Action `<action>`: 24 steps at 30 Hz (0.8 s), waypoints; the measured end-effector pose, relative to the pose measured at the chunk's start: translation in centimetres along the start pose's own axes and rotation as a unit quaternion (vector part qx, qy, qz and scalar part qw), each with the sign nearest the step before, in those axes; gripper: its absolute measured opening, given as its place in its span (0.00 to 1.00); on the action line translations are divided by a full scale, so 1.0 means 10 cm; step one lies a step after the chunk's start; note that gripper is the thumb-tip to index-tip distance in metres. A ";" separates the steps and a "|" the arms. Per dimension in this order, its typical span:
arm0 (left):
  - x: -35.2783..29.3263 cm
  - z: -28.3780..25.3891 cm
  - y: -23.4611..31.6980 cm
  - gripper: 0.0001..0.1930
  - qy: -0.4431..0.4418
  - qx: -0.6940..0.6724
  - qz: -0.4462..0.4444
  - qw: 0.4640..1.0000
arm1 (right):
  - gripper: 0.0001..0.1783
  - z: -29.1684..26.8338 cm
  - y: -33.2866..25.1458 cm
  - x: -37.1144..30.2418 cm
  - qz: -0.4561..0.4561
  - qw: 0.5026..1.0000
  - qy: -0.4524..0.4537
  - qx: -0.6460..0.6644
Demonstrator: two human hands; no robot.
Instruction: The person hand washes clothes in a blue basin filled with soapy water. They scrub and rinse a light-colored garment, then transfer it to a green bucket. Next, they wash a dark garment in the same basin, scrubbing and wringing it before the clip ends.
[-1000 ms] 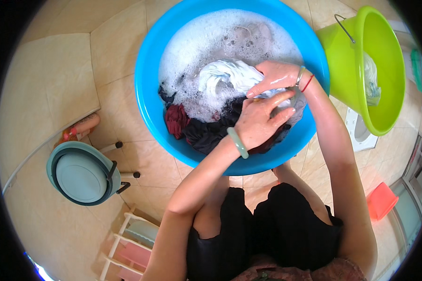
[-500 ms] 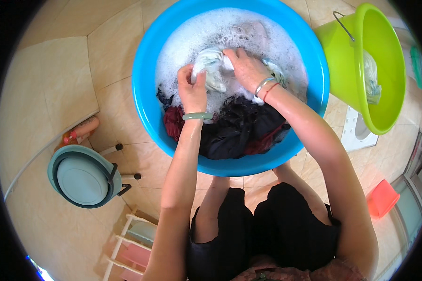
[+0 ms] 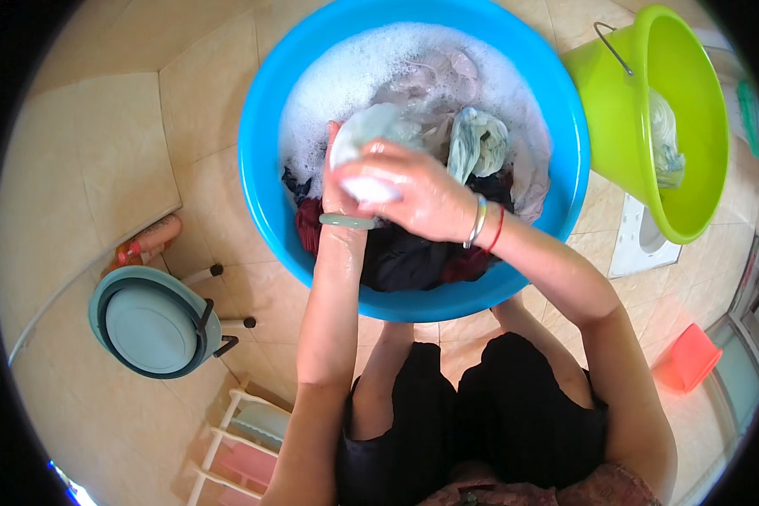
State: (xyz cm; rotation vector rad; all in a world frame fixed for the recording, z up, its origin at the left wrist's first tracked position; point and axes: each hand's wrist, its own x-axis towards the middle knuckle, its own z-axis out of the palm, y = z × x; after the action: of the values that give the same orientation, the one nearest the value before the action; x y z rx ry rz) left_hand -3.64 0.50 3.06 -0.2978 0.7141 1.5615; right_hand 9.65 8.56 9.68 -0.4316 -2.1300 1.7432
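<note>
A large blue basin [image 3: 266, 228] holds foamy water and clothes. Over its left half, my left hand [image 3: 336, 181] grips a wet white cloth [image 3: 388, 125]. My right hand [image 3: 417, 190] lies across the cloth, its fingers bent round a bunched white part next to my left palm; motion blurs the fingertips. Just to the right, a pale cloth with a blue-green pattern [image 3: 479, 148] pokes out of the water. Dark clothes [image 3: 417, 257] and a dark red garment [image 3: 308, 223] fill the near side. Pale garments [image 3: 438, 76] float in the suds farther off.
Right of the basin, a lime-green bucket [image 3: 599, 126] leans over with a pale cloth [image 3: 666, 143] inside. A red-pink container [image 3: 687, 358] stands lower right. On the left are a grey-green folding basin [image 3: 152, 333], an orange bottle [image 3: 156, 234] and a white rack [image 3: 228, 438].
My right hand has come left and nearer, onto the cloth beside my left hand. The patterned pale cloth and the floating garments now show more.
</note>
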 end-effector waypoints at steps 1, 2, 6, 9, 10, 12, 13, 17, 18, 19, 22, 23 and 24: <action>0.02 -0.01 0.06 0.32 -0.065 -0.026 -0.056 0.996 | 0.20 0.04 -0.09 -0.04 -0.004 1.000 -0.027 -0.001; -0.01 0.12 0.00 0.33 0.053 0.106 0.008 0.993 | 0.17 0.04 -0.18 -0.10 -0.019 0.998 -0.033 -0.047; -0.09 0.21 -0.10 0.27 0.029 0.044 0.031 0.998 | 0.08 0.12 -0.27 -0.19 -0.081 0.982 -0.033 -0.165; -0.10 0.25 -0.12 0.23 0.034 0.018 0.005 0.999 | 0.07 0.09 -0.30 -0.20 -0.112 0.980 -0.026 -0.160; -0.11 0.29 -0.13 0.27 0.031 0.030 -0.007 0.999 | 0.06 0.07 -0.32 -0.20 -0.123 0.980 -0.028 -0.156; -0.09 0.25 -0.16 0.32 0.020 0.066 0.000 0.998 | 0.06 0.09 -0.39 -0.21 -0.128 0.984 -0.025 -0.124; -0.07 0.22 -0.17 0.32 0.011 0.062 0.002 0.998 | 0.06 0.10 -0.43 -0.23 -0.131 0.985 -0.024 -0.108; 0.02 0.18 -0.18 0.27 -0.039 -0.074 -0.020 0.996 | 0.20 0.25 -0.51 -0.27 -0.094 0.972 0.032 -0.212; 0.04 0.15 -0.15 0.26 -0.083 -0.145 -0.048 0.985 | 0.26 0.31 -0.48 -0.29 -0.074 0.965 0.046 -0.248; 0.05 0.12 -0.14 0.25 -0.126 -0.214 -0.075 0.966 | 0.27 0.37 -0.44 -0.28 -0.072 0.964 0.049 -0.253; -0.03 0.31 -0.15 0.24 -0.013 -0.054 -0.008 0.998 | 0.26 0.44 -0.33 -0.24 -0.069 0.958 0.063 -0.271; -0.05 0.32 -0.15 0.23 -0.010 -0.049 -0.004 0.999 | 0.25 0.45 -0.33 -0.22 -0.071 0.957 0.073 -0.270; -0.08 0.31 -0.14 0.22 -0.013 -0.047 -0.003 0.999 | 0.23 0.47 -0.31 -0.20 -0.072 0.957 0.084 -0.269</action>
State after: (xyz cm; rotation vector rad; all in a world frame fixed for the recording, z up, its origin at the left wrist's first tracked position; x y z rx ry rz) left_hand -1.48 1.63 5.54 -0.3487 0.6200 1.5932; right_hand 9.23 2.98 11.78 -0.5242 -2.4188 0.9912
